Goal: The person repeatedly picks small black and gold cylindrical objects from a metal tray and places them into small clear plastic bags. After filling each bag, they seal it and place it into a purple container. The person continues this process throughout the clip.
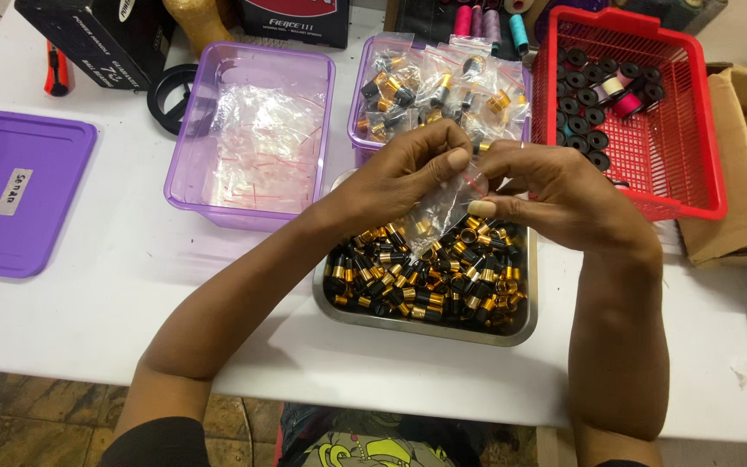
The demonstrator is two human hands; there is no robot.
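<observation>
Two hands, left hand (408, 169) and right hand (542, 186), pinch the top edge of one small clear plastic bag (443, 207) between them, its length hanging toward the near steel tray (425, 327) of black-and-gold caps (425, 277).

Small clear plastic bag (443, 207) hangs above metal tray (425, 324).

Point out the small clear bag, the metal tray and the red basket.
small clear bag (443, 207), head view, its lower body.
metal tray (421, 327), head view, its near rim.
red basket (680, 186), head view, its bare floor.
</observation>
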